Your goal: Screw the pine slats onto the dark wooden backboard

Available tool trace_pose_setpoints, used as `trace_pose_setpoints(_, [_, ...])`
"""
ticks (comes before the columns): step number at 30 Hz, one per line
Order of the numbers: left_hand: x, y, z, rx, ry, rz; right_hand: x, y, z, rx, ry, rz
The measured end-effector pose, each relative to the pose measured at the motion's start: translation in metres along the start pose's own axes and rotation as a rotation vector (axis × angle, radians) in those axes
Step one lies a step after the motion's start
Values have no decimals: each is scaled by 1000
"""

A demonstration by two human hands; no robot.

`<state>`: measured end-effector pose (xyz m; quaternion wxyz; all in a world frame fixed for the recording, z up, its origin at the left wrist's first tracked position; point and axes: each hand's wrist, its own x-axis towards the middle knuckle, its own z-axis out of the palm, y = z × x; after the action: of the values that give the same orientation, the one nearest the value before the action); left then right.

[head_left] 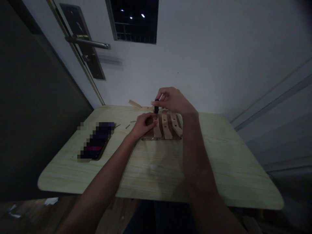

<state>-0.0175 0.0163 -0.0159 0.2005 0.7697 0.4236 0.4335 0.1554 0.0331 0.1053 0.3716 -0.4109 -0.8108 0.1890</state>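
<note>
My right hand grips a screwdriver by its black handle, which stands about upright over the leftmost pale wooden strip. The screwdriver's tip is too small and dim to make out. Thumb and forefinger of my left hand close on that same strip, just below the handle. Two more wooden strips with holes, a middle one and a right one, lie beside it on a dark brown board. Behind the board is another pale wooden piece, partly hidden by my right hand.
Loose screws lie left of the board. A phone, partly blurred out, is on the left of the pale wood-grain table. A white door with a metal handle rises behind the table's far edge.
</note>
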Motion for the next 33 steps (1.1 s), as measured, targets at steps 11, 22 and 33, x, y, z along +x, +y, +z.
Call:
trace_pose_setpoints(11, [1, 0, -2, 2, -18, -6, 3, 2, 1, 1, -6, -71])
trace_pose_setpoints(22, [0, 0, -1, -9, -19, -6, -1, 1, -3, 0, 22, -70])
trace_pose_setpoints(33, [0, 1, -2, -1, -14, 0, 0, -4, -1, -4, 31, -94])
